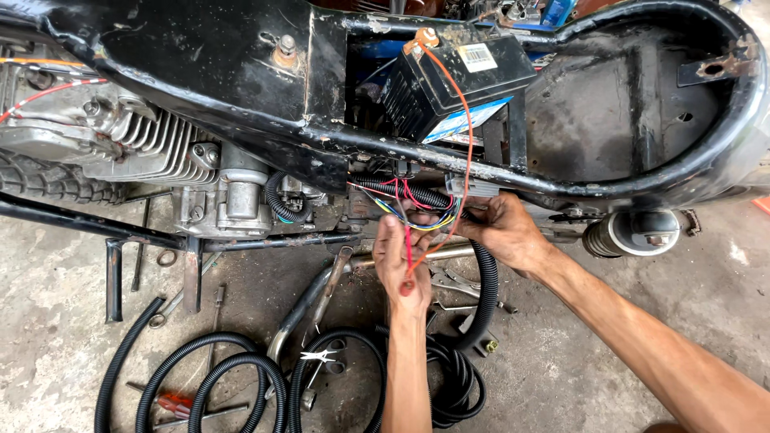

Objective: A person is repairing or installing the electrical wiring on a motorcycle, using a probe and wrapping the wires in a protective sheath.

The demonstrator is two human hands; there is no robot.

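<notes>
Left hand point(401, 258) pinches a red wire point(409, 240) that runs up from its fingers to the wire bundle point(417, 207) under the frame point(241, 112); right hand point(505, 232), nearer the bundle, grips its coloured wires just below the battery point(449, 84)
</notes>
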